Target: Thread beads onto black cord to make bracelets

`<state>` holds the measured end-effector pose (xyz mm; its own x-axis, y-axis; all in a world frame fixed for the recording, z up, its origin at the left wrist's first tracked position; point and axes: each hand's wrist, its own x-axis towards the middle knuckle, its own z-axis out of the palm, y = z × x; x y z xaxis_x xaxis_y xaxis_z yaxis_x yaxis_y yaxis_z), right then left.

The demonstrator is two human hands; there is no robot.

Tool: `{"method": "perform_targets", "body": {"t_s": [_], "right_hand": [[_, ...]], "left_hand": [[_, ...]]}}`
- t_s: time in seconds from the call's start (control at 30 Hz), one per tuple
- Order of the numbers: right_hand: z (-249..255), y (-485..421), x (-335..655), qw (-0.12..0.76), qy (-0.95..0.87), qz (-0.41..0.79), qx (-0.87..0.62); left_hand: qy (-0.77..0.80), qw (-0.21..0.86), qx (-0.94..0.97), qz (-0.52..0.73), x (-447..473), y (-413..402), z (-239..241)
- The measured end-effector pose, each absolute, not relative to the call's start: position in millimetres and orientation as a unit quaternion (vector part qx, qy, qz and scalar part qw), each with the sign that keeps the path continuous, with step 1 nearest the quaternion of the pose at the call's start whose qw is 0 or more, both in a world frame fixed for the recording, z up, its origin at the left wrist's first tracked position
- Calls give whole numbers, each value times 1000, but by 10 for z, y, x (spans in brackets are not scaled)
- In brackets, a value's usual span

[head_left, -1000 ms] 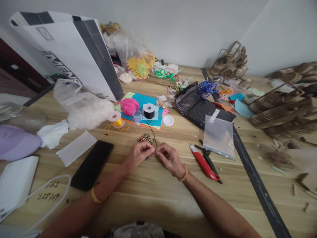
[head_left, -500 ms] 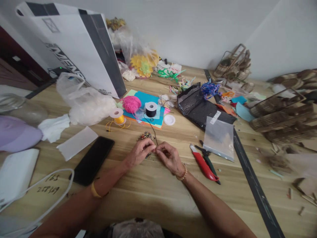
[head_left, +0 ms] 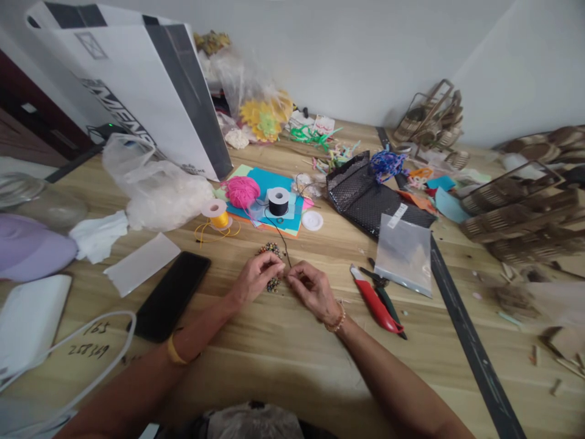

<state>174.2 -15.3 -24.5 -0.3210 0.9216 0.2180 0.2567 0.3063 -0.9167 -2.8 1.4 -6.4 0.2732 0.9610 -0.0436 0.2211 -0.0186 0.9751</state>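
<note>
My left hand [head_left: 254, 277] is closed in a pinch at the small pile of mixed-colour beads [head_left: 273, 284]. Whatever its fingertips hold is too small to make out. Just to its right, my right hand [head_left: 311, 285] is also pinched, with a thin black cord [head_left: 286, 243] running into its fingertips. That cord leads back to a white-rimmed spool of black cord [head_left: 278, 202]. A narrow gap lies between the two hands, which stay low over the wooden table [head_left: 283, 353]. Part of the bead pile is hidden behind my left hand.
Left of my hands lie a black phone [head_left: 174, 296] and a yellow cord spool [head_left: 216, 213]. Pink yarn [head_left: 243, 191] rests on coloured paper. To the right are a red-handled cutter [head_left: 377, 306], a clear plastic pouch [head_left: 404, 256] and a black padded envelope [head_left: 361, 194].
My left hand has drawn slightly left, away from my right fingertips, so the gap between them is wider. More beads show beside it. My right hand stays nearly still.
</note>
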Motion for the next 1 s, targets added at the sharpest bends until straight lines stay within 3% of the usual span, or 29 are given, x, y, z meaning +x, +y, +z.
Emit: {"method": "perform_targets", "body": {"t_s": [0.13,0.37,0.57,0.77,1.0], "right_hand": [[-262,-150,1738,403,-696,407,-433],[-292,-140,1739,429,-641,439,-460],[-306,-122,1745,439,-624,445,-469],[-292,-125,1736,439,-630,440,-466],[-279,-136,1753,484,-616,409,-468]], "left_hand": [[500,450,646,359,-67,35,-74],[461,242,791,320,-86,75,-188],[448,159,848,232,-66,31,-210],[449,130,859,208,-52,10,-237],[467,201,806,303,-41,41,-193]]}}
